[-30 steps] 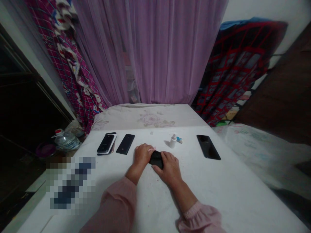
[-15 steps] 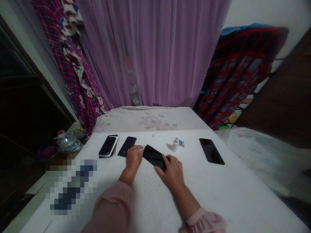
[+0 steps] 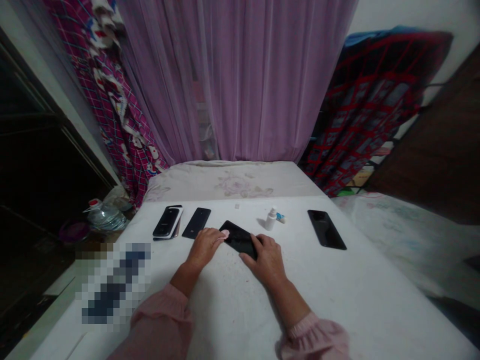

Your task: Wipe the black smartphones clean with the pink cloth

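Note:
A black phone point(image 3: 237, 237) lies flat on the white table point(image 3: 337, 295), angled from upper left to lower right. My right hand point(image 3: 267, 256) rests on its near right end, fingers curled over the edge. My left hand point(image 3: 204, 245) touches its left end, with a small pink thing point(image 3: 224, 233) pinched at the fingertips. Both sleeves are pink.
Left of my hands lie a black phone point(image 3: 197, 222) and a stack of two phones point(image 3: 167, 222). Another black phone point(image 3: 326, 229) lies to the right. A small white bottle point(image 3: 271, 219) and a tiny tube point(image 3: 281, 218) stand behind. A water jug point(image 3: 105, 216) sits off the table's left.
The phone, earlier bunched between both hands, now lies flat and stretched out. My left hand has slid along it towards its left end.

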Tool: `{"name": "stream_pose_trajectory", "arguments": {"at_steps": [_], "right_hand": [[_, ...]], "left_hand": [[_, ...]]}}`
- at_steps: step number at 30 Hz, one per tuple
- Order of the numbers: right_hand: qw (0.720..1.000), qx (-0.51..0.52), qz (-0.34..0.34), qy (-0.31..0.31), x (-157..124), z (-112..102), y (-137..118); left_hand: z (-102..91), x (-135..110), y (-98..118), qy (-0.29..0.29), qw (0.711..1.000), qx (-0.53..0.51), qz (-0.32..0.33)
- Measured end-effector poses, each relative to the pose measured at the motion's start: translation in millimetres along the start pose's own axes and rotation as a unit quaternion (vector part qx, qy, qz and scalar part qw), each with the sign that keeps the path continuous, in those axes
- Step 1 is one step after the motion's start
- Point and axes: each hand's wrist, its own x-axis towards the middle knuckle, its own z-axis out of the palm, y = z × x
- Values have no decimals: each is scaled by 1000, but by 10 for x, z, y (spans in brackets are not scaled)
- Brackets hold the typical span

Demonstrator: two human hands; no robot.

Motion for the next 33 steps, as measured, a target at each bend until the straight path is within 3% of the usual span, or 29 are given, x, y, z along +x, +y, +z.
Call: {"name": "stream_pose_trajectory", "arguments": {"at_steps": [5, 9, 14, 20, 28, 33], "right_hand": [[994, 29, -84, -56, 173, -23, 206], [986, 56, -144, -62, 284, 21, 314], [986, 69, -138, -61, 309, 113, 341], [986, 80, -140, -52, 298, 144, 361], [984, 99, -138, -49, 304, 131, 357], [984, 105, -142, -35, 292, 140, 368]], "left_hand": [[-72, -21, -73, -35, 998, 4, 52], [-107, -31, -85, -50, 996, -17, 73], [-94, 40, -157, -55, 997, -9, 60], [-27, 98, -225, -22, 999, 18, 45], [21, 18, -168, 66, 985, 83, 138], [-28, -11, -125, 68, 981, 99, 149]]}}
